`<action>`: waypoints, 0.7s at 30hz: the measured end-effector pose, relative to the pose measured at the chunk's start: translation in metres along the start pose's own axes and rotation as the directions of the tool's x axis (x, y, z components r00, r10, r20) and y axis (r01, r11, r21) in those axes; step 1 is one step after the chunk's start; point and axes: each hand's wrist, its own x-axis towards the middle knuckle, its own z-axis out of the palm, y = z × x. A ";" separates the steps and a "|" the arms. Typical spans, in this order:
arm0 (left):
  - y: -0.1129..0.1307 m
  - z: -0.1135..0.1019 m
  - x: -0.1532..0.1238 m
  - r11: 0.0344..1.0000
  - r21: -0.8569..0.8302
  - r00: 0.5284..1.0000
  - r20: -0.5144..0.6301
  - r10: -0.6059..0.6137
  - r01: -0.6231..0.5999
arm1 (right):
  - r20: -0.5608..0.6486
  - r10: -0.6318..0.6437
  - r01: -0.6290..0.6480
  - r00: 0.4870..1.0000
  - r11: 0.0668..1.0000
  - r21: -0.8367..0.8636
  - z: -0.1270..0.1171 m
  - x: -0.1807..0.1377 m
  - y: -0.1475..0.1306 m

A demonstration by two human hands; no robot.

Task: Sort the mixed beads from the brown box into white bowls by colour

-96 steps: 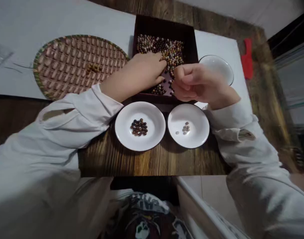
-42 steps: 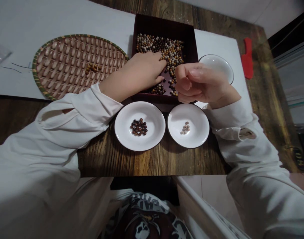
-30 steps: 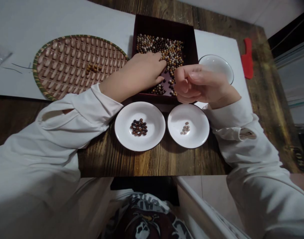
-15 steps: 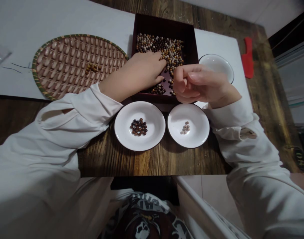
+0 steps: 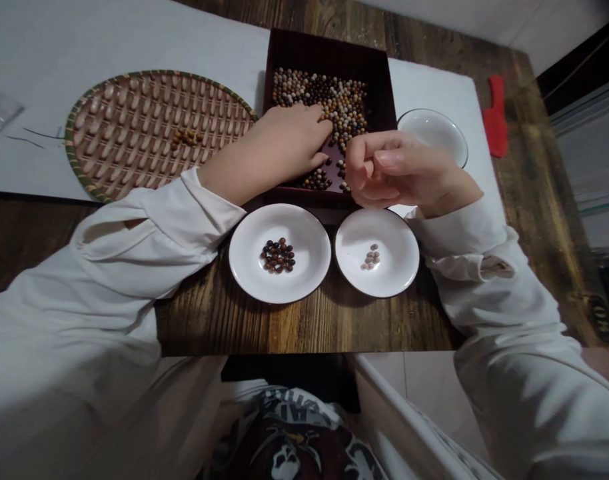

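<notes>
Shifting slightly left since the earlier frame, the right hand (image 5: 399,167) is hovering by the near right corner of the dark box (image 5: 329,52), loosely curling its grip; whether it is holding anything, I cannot tell. The left hand (image 5: 289,137) is reaching over mixed beads (image 5: 352,110) in the box, its fingertips partly hiding, so its hold is staying unclear. 2 dishes, the left dish (image 5: 244,267) carrying dark beads (image 5: 277,255) and the right dish (image 5: 402,253) pale beads (image 5: 371,257), are sitting near the box, seemingly for short reaches. Looking round, the beads are showing no long axis.
</notes>
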 end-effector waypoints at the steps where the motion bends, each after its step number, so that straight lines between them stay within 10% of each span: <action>1: -0.001 0.001 0.001 1.000 -0.006 1.000 -0.008 0.005 -0.005 | -0.002 0.020 -0.020 1.000 1.000 -0.011 0.000 0.000 0.000; 21: 0.001 -0.003 0.000 0.997 -0.077 1.000 0.024 -0.017 0.019 | -0.005 0.048 -0.048 0.999 0.996 -0.071 0.000 -0.001 -0.001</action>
